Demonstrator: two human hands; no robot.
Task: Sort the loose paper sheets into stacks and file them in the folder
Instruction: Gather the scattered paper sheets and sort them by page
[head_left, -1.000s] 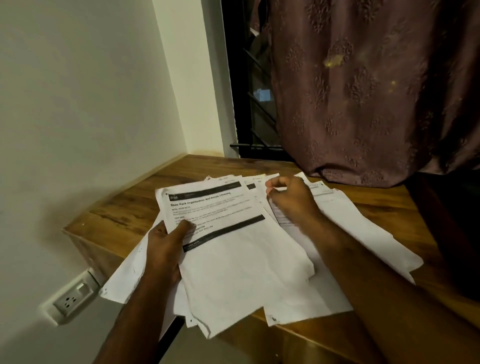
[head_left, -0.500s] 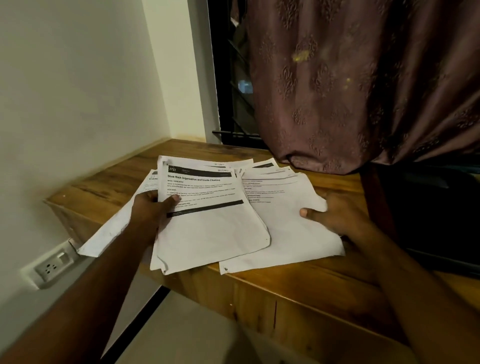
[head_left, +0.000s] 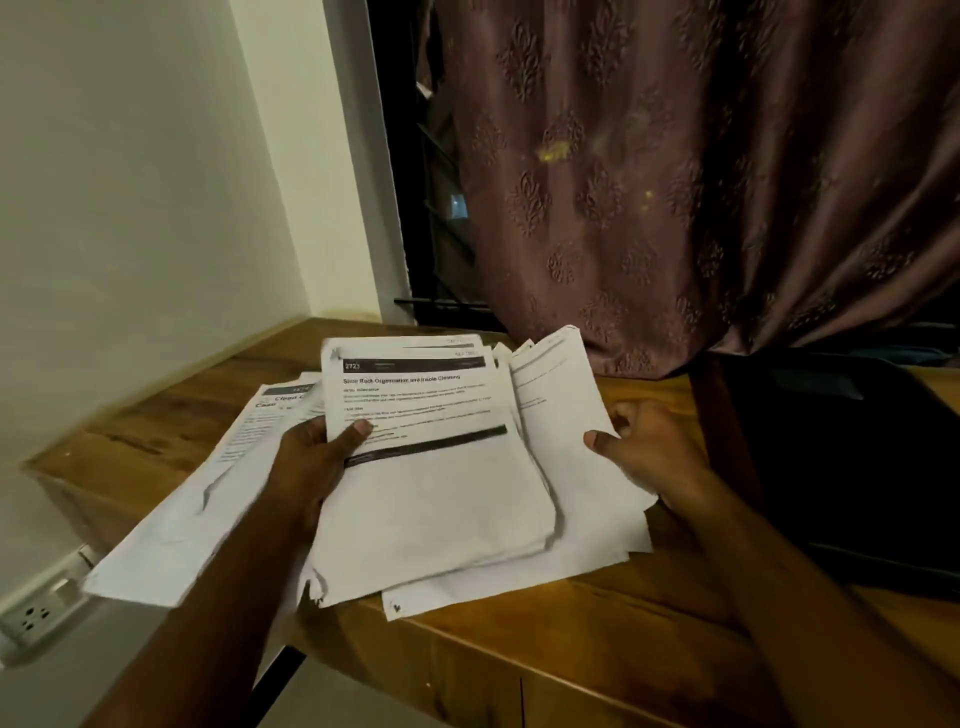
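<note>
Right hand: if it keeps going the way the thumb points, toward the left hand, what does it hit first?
Most likely the white printed paper sheets that the right hand already grips at their right edge; further along lies the sheet stack headed by a black bar in the left hand. Depth is hard to judge from one view.

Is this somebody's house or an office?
Probably a room in a home, used as a work corner. A patterned curtain hangs over a barred window, a wooden desk fits against the wall, and printed paper sheets are held over it.
</note>
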